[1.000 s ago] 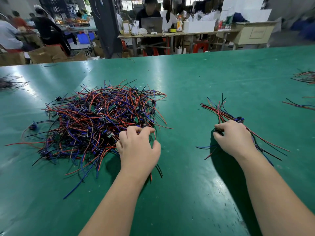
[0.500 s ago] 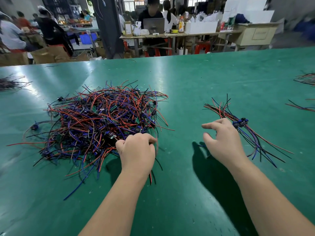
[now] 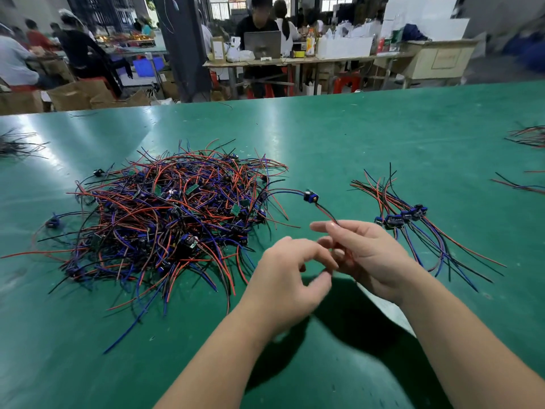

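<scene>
One wired module (image 3: pixel 311 197) juts beyond the right hand (image 3: pixel 368 255) pinching its leads.

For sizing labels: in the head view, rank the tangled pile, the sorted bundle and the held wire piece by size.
Largest: tangled pile.
Then sorted bundle.
Smallest: held wire piece, in the right hand.

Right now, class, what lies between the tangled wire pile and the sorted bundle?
In the head view: one blue wired module, its leads pinched by the right hand, the left hand beside it, above green table.
</scene>
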The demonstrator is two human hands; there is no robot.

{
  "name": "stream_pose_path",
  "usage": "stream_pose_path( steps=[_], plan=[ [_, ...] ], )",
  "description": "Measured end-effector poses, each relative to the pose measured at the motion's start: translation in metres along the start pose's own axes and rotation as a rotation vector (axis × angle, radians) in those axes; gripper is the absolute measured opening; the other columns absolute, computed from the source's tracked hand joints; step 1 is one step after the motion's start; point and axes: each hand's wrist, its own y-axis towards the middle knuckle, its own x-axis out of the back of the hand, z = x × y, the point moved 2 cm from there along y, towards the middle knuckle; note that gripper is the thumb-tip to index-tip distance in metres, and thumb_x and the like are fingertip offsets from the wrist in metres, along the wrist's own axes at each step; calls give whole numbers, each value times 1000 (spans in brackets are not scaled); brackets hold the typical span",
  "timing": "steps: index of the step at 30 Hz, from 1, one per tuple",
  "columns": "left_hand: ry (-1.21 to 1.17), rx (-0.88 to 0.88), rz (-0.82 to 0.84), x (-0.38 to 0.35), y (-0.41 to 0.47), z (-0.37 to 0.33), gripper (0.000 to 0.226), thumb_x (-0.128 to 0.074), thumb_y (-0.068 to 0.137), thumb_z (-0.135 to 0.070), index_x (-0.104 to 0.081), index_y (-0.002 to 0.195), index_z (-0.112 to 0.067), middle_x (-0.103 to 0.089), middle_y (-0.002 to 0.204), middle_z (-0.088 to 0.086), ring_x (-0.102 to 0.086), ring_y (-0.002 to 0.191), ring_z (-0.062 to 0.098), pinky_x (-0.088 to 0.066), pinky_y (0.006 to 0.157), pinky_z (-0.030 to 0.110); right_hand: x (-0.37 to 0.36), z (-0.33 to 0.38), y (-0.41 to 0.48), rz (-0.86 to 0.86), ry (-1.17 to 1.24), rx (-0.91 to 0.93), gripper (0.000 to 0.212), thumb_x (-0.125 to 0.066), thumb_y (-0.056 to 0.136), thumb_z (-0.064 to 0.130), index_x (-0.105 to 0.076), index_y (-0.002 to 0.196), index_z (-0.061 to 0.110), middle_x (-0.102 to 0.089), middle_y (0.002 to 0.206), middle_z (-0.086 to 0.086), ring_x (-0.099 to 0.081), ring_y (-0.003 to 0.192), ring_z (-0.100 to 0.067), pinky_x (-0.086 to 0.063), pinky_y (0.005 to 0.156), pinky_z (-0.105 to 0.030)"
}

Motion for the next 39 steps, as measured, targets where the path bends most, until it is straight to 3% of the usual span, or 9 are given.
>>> stream_pose_path(
  steps=[2, 6, 11, 16, 20, 25, 30, 33, 39],
  plan=[
    [-74, 143, -98, 1, 0, 4, 10, -65, 74, -18, -63, 72, -27, -63, 69, -24, -53, 64, -7, -37, 62, 5, -1, 3, -1, -1, -20, 34, 29, -64, 74, 28, -72, 95, 10, -66, 73, -2, -42, 45, -3, -37, 47, -11],
    [-268, 450, -237, 4, 3, 16, 12, -63, 89, -24, -66, 78, -22, -71, 71, -9, -65, 62, 6, -49, 60, 20, -8, 3, -8, 42, -179, 138, 26, -63, 74, 25, -75, 92, 11, -66, 73, -5, -31, 42, -6, -25, 42, -15],
    [-879, 649, -310, 8, 10, 16, 28, -59, 78, -41, -68, 83, -14, -75, 83, 3, -69, 75, 15, -53, 64, 20, -16, 1, -16, 237, -354, 102, 14, -74, 75, 25, -77, 84, 14, -59, 61, -4, -33, 43, -9, -22, 41, -17],
    [-1228, 694, -334, 13, 11, 12, 29, -71, 63, -29, -64, 86, -14, -74, 80, 1, -69, 68, 7, -52, 56, 14, -20, -2, -17, 265, -402, -35, 51, -57, 75, 60, -77, 83, 14, -61, 62, -5, -40, 39, -5, -28, 35, -13],
    [-1021, 736, -186, 12, 10, 13, 25, -76, 54, -27, -67, 72, -12, -70, 64, 2, -59, 46, 6, -45, 44, 14, -9, 0, -5, -5, -310, -11, 63, -42, 73, 67, -76, 79, 15, -62, 65, -6, -36, 39, -12, -24, 40, -18],
    [-762, 758, 130, -3, -1, 9, 31, -81, 57, -27, -63, 76, -11, -66, 56, -3, -61, 46, 8, -43, 43, 14, -10, -2, -4, -9, -188, 8, 38, -76, 52, 42, -76, 75, 12, -62, 71, -8, -43, 61, -18, -35, 55, -24],
    [-803, 756, 170, -6, -1, 6, 34, -76, 60, -37, -69, 78, -10, -71, 73, 2, -64, 50, 13, -47, 45, 17, -3, 0, -4, 6, -76, -18, 14, -76, 52, 18, -70, 63, 12, -63, 62, -4, -54, 52, -12, -45, 52, -20],
    [-831, 762, 166, -3, 0, 5, 28, -76, 58, -34, -68, 71, -10, -69, 66, 3, -65, 51, 14, -48, 45, 19, -2, 1, -4, -27, -63, 7, 13, -77, 51, 17, -70, 61, 13, -61, 61, -3, -52, 51, -10, -43, 52, -18],
    [-795, 755, 386, -8, -5, -1, 17, -78, 66, -26, -68, 67, -13, -71, 70, 5, -68, 58, 15, -50, 49, 20, 24, 22, 0, -338, 229, 120, 17, -71, 59, 12, -63, 73, 8, -59, 52, 0, -52, 41, -4, -44, 42, -12]
  ],
)
